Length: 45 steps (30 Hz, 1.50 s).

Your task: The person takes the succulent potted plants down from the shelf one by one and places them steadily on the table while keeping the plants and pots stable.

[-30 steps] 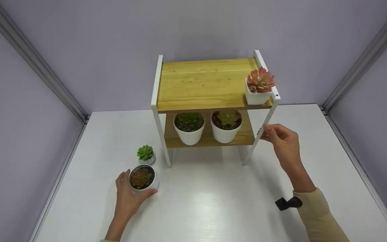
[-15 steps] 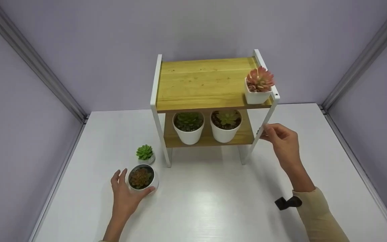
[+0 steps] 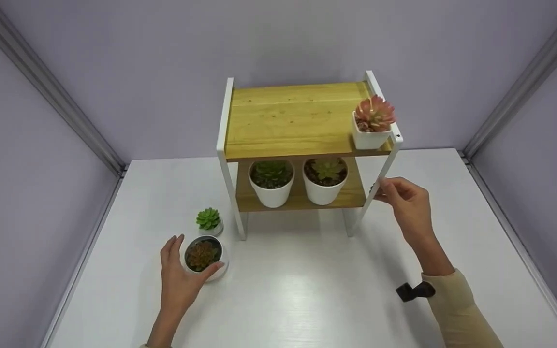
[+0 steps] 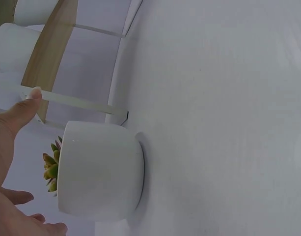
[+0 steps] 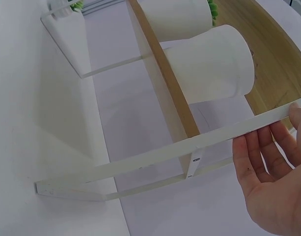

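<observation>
A white pot with a reddish-brown succulent (image 3: 203, 256) stands on the white table, left of the shelf. My left hand (image 3: 178, 285) is spread around its near side, thumb to the right and fingers to the left. In the left wrist view a gap shows between the fingers and this pot (image 4: 101, 169). My right hand (image 3: 411, 210) pinches the white front post of the two-tier shelf (image 3: 298, 121) on its right side. In the right wrist view, thumb and fingertips of that hand (image 5: 278, 172) lie on either side of the white post (image 5: 140, 156).
A small pot with a bright green succulent (image 3: 209, 221) stands just behind the brown one. Two white pots, a dark green succulent (image 3: 273, 193) and a pale green one (image 3: 324, 191), stand on the lower tier. A pink succulent (image 3: 373, 123) in a square pot occupies the top's right front corner.
My left hand has let go of the brown succulent's pot; its fingers moved off to the left, then slightly forward. The pot and my right hand have stayed put.
</observation>
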Motion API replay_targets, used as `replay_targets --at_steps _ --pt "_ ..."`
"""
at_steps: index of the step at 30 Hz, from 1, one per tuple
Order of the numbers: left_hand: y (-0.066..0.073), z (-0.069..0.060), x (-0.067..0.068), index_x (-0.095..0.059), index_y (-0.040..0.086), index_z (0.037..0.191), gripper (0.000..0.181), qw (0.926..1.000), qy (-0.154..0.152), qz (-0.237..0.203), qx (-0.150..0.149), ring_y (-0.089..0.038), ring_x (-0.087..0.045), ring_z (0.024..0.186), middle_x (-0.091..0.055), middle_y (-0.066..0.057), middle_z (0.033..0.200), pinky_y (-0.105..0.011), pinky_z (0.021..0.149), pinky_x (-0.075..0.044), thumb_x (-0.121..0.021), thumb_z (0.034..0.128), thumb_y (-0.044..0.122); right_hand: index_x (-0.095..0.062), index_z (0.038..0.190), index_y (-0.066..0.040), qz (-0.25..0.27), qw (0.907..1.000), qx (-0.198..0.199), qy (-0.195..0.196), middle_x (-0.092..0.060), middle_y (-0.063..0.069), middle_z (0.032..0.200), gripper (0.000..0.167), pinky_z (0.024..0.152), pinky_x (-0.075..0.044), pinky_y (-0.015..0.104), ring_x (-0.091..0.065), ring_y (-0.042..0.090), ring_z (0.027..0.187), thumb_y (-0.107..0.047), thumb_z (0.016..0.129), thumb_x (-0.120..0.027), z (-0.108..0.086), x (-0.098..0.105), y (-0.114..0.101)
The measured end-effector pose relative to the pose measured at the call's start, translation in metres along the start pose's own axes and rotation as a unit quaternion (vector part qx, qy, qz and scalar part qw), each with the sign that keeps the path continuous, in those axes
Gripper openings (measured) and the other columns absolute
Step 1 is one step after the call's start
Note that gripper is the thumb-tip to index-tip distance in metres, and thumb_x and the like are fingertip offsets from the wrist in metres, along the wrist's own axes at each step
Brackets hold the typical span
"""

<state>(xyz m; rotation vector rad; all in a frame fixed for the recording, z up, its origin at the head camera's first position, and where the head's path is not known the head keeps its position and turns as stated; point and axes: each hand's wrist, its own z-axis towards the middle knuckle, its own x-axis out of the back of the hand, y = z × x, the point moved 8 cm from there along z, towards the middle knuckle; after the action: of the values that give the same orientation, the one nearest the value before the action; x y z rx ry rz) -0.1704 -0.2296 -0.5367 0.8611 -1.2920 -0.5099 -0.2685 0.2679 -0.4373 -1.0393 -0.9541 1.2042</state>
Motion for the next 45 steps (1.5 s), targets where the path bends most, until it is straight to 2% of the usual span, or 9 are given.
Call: replay_targets --at_steps 7,11,17,23,27,33,40,42,45 --pt "0.012 0.0 0.006 -0.036 0.003 0.159 0.107 0.9978 0.031 -0.039 -0.043 -0.04 -0.032 0.155 -0.033 -0.023 0.162 -0.057 0.127 -0.034 -0.096 0.077 0.036 -0.073 0.112 0.01 -0.018 0.9998 0.004 0.004 -0.079 0.007 0.098 0.03 0.09 -0.064 0.029 -0.078 0.015 0.092 -0.019 0.104 -0.068 -0.002 0.004 -0.002" --pt "0.016 0.0 0.007 -0.039 0.007 0.158 0.102 0.9956 0.04 -0.062 -0.058 -0.038 -0.036 0.152 -0.038 -0.019 0.158 -0.055 0.125 -0.039 -0.096 0.0774 0.034 -0.073 0.112 0.011 -0.025 0.9996 0.007 0.01 -0.08 0.0 0.096 0.029 0.09 -0.064 0.028 -0.079 0.014 0.092 -0.017 0.104 -0.068 -0.002 0.006 -0.004" --pt "0.022 0.001 0.008 -0.042 0.008 0.155 0.096 0.9935 0.033 -0.077 -0.077 -0.035 -0.045 0.146 -0.045 -0.016 0.153 -0.052 0.116 -0.049 -0.095 0.0788 0.033 -0.075 0.111 0.006 -0.067 0.9973 0.021 0.019 -0.079 -0.005 0.099 0.025 0.092 -0.062 0.024 -0.078 0.012 0.094 -0.017 0.103 -0.07 -0.006 0.007 -0.013" --pt "0.027 0.003 0.006 -0.041 0.009 0.156 0.097 0.9926 0.02 -0.083 -0.086 -0.03 -0.049 0.144 -0.05 -0.015 0.15 -0.049 0.115 -0.05 -0.095 0.0789 0.031 -0.076 0.11 0.0 -0.102 0.9936 0.039 0.03 -0.077 -0.01 0.099 0.022 0.091 -0.058 0.017 -0.074 0.008 0.096 -0.02 0.1 -0.075 -0.009 0.009 -0.025" --pt "0.03 0.004 0.006 -0.039 0.011 0.157 0.098 0.9915 0.014 -0.094 -0.089 -0.028 -0.05 0.143 -0.053 -0.013 0.148 -0.047 0.115 -0.05 -0.094 0.0795 0.032 -0.075 0.112 0.0 -0.104 0.9928 0.05 0.03 -0.076 -0.007 0.103 0.021 0.092 -0.058 0.017 -0.074 0.008 0.1 -0.013 0.096 -0.078 -0.01 0.01 -0.031" --pt "0.035 0.004 0.008 -0.052 0.009 0.146 0.078 0.9895 0.026 -0.089 -0.111 -0.024 -0.054 0.138 -0.055 -0.01 0.144 -0.041 0.11 -0.054 -0.093 0.082 0.029 -0.072 0.118 0.001 -0.1 0.993 0.058 0.026 -0.073 0.001 0.112 0.034 0.098 -0.057 0.019 -0.072 0.013 0.107 -0.004 0.087 -0.085 -0.012 0.013 -0.04" --pt "0.045 0.006 0.011 -0.062 0.009 0.138 0.061 0.9771 0.051 -0.112 -0.173 -0.021 -0.062 0.126 -0.063 -0.01 0.132 -0.017 0.106 -0.053 -0.09 0.0844 0.016 -0.066 0.128 0.0 -0.129 0.9899 0.054 0.021 -0.071 0.004 0.123 0.049 0.1 -0.056 0.017 -0.071 0.01 0.114 -0.006 0.084 -0.088 -0.017 0.012 -0.055" --pt "0.048 0.006 0.011 -0.063 0.008 0.137 0.059 0.974 0.054 -0.119 -0.185 -0.022 -0.064 0.122 -0.064 -0.009 0.13 -0.017 0.105 -0.053 -0.089 0.085 0.014 -0.065 0.13 -0.001 -0.142 0.9882 0.052 0.021 -0.071 0.006 0.126 0.051 0.1 -0.056 0.016 -0.07 0.008 0.115 -0.008 0.085 -0.089 -0.018 0.012 -0.059" --pt "0.051 0.007 0.011 -0.064 0.008 0.137 0.056 0.9725 0.057 -0.12 -0.191 -0.017 -0.066 0.118 -0.065 -0.005 0.127 -0.019 0.104 -0.055 -0.088 0.0859 0.012 -0.066 0.131 -0.002 -0.166 0.9848 0.047 0.023 -0.071 0.0 0.126 0.053 0.101 -0.054 0.013 -0.069 0.005 0.115 -0.012 0.085 -0.089 -0.021 0.011 -0.066"
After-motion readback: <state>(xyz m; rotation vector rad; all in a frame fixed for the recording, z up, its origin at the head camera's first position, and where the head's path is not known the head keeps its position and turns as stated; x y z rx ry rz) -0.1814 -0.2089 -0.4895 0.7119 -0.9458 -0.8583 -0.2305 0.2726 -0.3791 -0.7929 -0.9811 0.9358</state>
